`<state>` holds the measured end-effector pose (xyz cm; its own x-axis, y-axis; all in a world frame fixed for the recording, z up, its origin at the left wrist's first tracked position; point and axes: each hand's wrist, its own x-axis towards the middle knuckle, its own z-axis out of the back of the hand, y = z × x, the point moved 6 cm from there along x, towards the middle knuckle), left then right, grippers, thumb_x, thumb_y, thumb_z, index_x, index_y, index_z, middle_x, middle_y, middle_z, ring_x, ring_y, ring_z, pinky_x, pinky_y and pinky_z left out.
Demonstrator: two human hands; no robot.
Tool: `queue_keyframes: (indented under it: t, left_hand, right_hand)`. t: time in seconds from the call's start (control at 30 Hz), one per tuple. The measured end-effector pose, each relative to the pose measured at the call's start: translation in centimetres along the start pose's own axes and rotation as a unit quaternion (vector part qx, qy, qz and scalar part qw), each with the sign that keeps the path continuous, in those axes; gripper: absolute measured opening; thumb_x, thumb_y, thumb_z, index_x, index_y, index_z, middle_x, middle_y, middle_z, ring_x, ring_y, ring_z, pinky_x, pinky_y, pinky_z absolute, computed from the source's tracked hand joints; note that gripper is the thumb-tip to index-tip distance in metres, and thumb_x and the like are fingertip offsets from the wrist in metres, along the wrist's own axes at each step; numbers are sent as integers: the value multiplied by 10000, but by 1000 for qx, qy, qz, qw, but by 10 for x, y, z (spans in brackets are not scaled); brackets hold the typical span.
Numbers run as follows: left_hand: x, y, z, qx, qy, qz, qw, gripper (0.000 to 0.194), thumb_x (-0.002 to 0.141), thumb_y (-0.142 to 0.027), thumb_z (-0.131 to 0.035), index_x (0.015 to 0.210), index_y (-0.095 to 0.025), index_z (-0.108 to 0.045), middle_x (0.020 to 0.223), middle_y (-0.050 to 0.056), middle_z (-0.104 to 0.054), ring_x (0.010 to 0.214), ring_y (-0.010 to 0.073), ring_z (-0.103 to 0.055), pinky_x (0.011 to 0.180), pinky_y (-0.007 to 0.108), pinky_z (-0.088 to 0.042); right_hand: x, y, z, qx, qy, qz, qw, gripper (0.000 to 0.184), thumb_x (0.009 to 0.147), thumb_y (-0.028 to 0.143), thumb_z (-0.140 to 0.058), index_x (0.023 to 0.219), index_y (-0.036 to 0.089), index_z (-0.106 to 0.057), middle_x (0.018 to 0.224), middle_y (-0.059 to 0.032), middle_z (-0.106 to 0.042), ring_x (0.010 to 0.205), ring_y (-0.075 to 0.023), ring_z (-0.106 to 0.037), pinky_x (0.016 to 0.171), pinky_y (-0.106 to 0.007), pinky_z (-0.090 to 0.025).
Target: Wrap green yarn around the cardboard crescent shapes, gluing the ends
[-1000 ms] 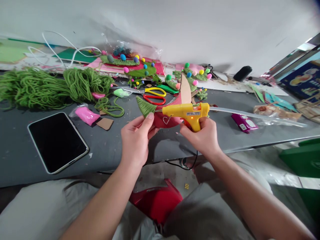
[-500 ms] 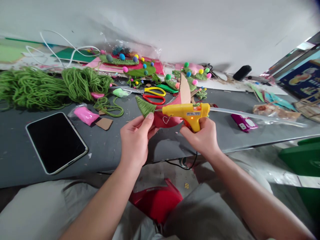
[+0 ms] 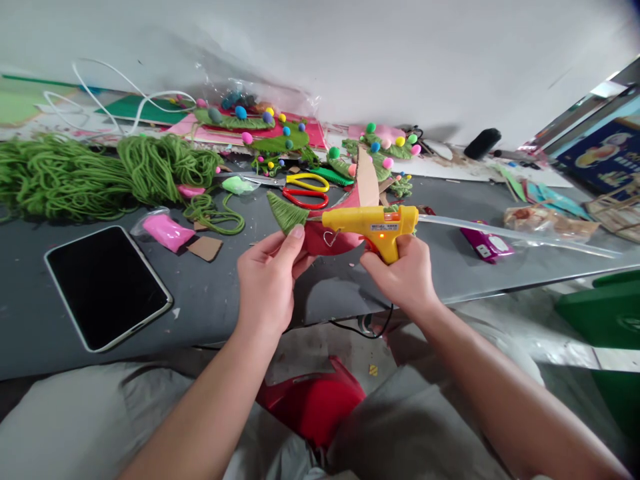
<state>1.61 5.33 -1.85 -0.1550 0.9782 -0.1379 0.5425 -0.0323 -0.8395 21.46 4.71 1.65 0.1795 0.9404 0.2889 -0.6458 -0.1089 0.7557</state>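
My left hand (image 3: 273, 273) pinches a curved cardboard crescent (image 3: 369, 180) between thumb and fingers. One tip of the crescent is wrapped in green yarn (image 3: 287, 212); its middle is red and the far tip is bare tan cardboard. My right hand (image 3: 405, 270) is wrapped round the handle of a yellow hot glue gun (image 3: 367, 219), whose small orange light glows. The gun's nozzle points left, at the edge of the wrapped yarn; whether it touches I cannot tell. A long clear glue stick (image 3: 515, 233) sticks out of the gun's back.
Behind the hands lie red-and-yellow scissors (image 3: 306, 198) and green pieces with coloured pompoms (image 3: 280, 141). Green yarn bundles (image 3: 55, 177), a pink packet (image 3: 167, 230) and a tablet (image 3: 107, 287) are on the left. A purple packet (image 3: 485, 241) lies right, a green bin (image 3: 605, 307) beyond the table.
The view has shifted slightly, so the table things appear a little further left. Both hands keep their hold, and the glue gun stays at the yarn's edge.
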Motion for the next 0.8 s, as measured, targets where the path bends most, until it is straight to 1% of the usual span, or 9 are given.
queue_keyframes:
  t: [0.13,0.23,0.47,0.6,0.7,0.73,0.8]
  left_hand:
    - [0,0,0,-1,-6,7,1000,190,725,-349,-849,822,-204,-776,898,39,-779,842,186,-746,750,282,-610]
    - [-1,0,0,-5,-2,9,1000,180,730,-335,-848,836,-205,-782,906,38,-780,823,180,-743,754,287,-609]
    - [-1,2,2,10,1,11,1000,186,725,-350,-851,804,-200,-775,875,36,-769,806,167,-723,731,261,-592]
    - [-2,2,2,20,2,6,1000,213,720,-366,-854,820,-195,-775,886,45,-769,821,187,-726,753,295,-604]
    - [-1,-4,2,30,6,-17,999,202,741,-359,-842,844,-198,-779,884,43,-766,795,194,-724,741,323,-620]
    - [-1,-9,2,38,5,-35,999,193,753,-359,-834,841,-197,-776,870,37,-759,779,189,-719,732,326,-625]
    - [1,-25,6,66,-14,-90,994,182,767,-356,-828,804,-192,-758,800,7,-725,720,161,-690,714,323,-636]
  right_hand:
    - [0,0,0,5,-9,8,1000,70,689,205,-623,650,177,-571,585,29,-498,532,-95,-417,479,-237,-345]
    - [1,1,1,7,-11,8,1000,58,688,206,-625,661,174,-585,595,25,-519,536,-99,-436,489,-238,-365]
    - [2,3,5,-4,-25,3,1000,85,681,213,-634,634,176,-573,555,31,-495,510,-93,-414,465,-236,-346]
    - [8,0,13,-4,-49,-2,999,194,701,237,-667,604,196,-503,523,47,-448,477,-83,-380,423,-232,-304]
    - [16,-7,26,-10,-87,-14,996,279,709,311,-748,631,204,-502,525,47,-467,464,-88,-400,415,-242,-317]
    - [20,-10,30,-11,-98,-18,995,299,713,354,-773,655,204,-521,530,43,-485,463,-96,-419,416,-249,-330]
    - [27,-15,37,2,-109,-22,994,337,738,443,-787,700,209,-548,521,39,-503,455,-112,-455,418,-261,-352]
